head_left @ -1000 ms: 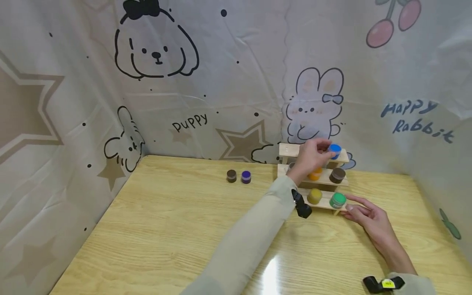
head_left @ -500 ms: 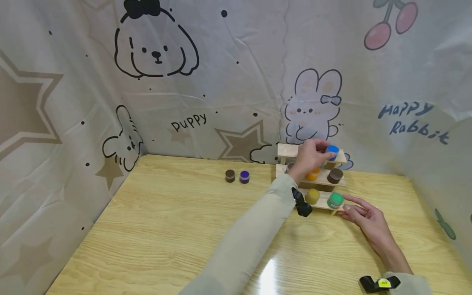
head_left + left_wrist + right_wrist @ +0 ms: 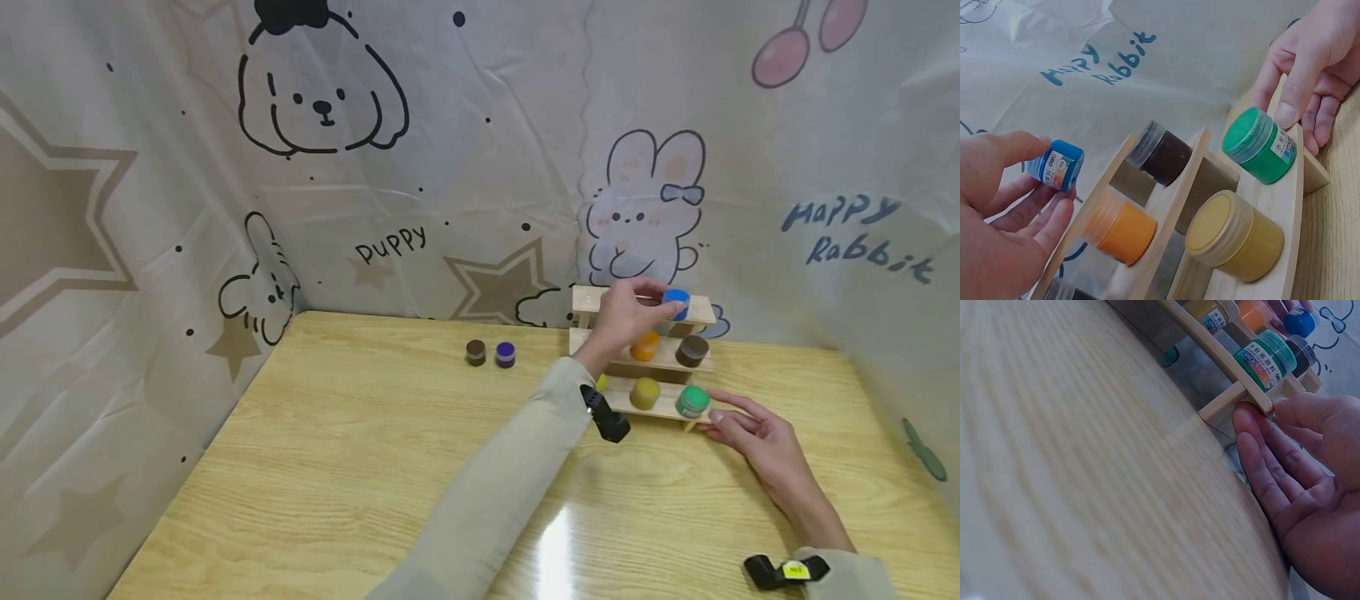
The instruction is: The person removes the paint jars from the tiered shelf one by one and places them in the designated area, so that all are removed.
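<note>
The blue jar is hanging at the right end of the wooden rack's top tier; whether its base is touching the board, I cannot tell. The left hand is holding it, its grip pinching the jar between thumb and fingers. The right hand's grip is pinching the end of the lowest tier, just beside the green jar.

Below the blue jar, the dark brown jar and orange jar are standing on the middle tier; the mustard jar is sharing the lowest with the green one. Farther out, a purple jar and a small dark jar are resting on the table.

A slackening left grip could be dropping the blue jar onto those below. Uneven pressure near the rack's end might be tipping it, and a straying right thumb could be nudging the green jar off.
</note>
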